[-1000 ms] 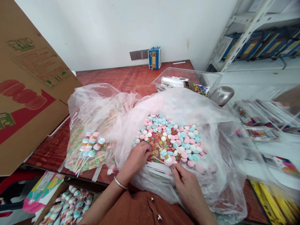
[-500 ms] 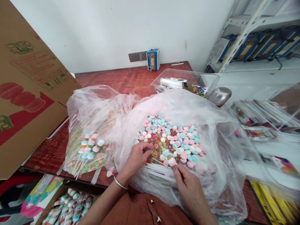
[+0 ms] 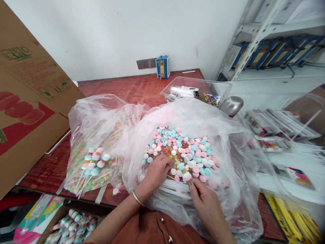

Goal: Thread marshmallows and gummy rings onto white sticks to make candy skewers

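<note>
My right hand (image 3: 207, 200) pinches the near end of a candy skewer (image 3: 183, 170), a short stack of pastel marshmallows with gummy rings between them. My left hand (image 3: 159, 169) is closed just left of the skewer's tip, above the loose gummy rings (image 3: 166, 149). Whatever its fingertips hold is hidden. Around both hands lie pink, blue and white marshmallows (image 3: 200, 154) in an open clear plastic bag (image 3: 236, 176). White sticks (image 3: 175, 187) lie in a bundle between my wrists, at the near edge of the candies.
Several finished skewers (image 3: 93, 161) rest on a bag of gummy rings (image 3: 73, 162) at left. Below, a box holds wrapped skewers (image 3: 72, 227). A carton (image 3: 33, 101) stands left; a clear bin (image 3: 177, 81) and a metal scoop (image 3: 231, 105) are behind, shelving (image 3: 243, 64) at right.
My left hand has turned and shifted slightly right, its fingers now curled inward near the skewer tip. My right hand keeps its pinch. The whole view has shifted a little.
</note>
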Available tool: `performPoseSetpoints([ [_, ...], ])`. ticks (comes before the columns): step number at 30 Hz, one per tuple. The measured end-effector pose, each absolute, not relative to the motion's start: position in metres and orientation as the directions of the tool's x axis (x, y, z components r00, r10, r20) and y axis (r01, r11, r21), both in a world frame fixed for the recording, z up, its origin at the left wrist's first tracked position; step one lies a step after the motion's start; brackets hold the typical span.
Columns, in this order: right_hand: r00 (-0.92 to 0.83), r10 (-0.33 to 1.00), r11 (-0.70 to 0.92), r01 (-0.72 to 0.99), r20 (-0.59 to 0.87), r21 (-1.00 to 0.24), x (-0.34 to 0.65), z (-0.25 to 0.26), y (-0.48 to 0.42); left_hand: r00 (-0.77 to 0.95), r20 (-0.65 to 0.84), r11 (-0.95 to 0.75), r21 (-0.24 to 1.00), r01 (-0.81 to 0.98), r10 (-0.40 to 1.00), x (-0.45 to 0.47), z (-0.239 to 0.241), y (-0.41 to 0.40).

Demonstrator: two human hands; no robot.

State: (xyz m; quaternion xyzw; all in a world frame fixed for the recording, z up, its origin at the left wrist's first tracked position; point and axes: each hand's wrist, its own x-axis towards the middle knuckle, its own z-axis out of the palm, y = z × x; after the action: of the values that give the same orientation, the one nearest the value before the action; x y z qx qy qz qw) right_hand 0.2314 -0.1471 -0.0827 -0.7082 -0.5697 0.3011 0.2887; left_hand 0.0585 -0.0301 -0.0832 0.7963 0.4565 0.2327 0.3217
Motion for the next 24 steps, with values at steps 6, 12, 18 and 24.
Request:
performPoseSetpoints([
  [6, 0.103, 0.984, -0.176, 0.651, -0.144, -0.738, 0.226, -0.083, -0.148, 0.351, -0.222, 0.207, 0.975, 0.079, 0.910, 0.058, -0.084, -0.025],
  [12, 0.094, 0.986, -0.162, 0.698, -0.135, -0.697, 0.225, -0.084, -0.146, 0.322, -0.214, 0.206, 0.977, 0.058, 0.922, 0.059, -0.081, -0.029],
  [18, 0.179, 0.984, -0.121, 0.664, 0.000, -0.738, 0.217, -0.085, -0.146, 0.274, -0.161, 0.163, 0.986, 0.013, 0.948, 0.068, -0.075, -0.039],
  [24, 0.127, 0.991, -0.041, 0.594, 0.044, -0.803, 0.214, -0.089, -0.148, 0.351, -0.331, 0.467, 0.765, -0.443, 0.876, 0.085, -0.066, -0.042],
])
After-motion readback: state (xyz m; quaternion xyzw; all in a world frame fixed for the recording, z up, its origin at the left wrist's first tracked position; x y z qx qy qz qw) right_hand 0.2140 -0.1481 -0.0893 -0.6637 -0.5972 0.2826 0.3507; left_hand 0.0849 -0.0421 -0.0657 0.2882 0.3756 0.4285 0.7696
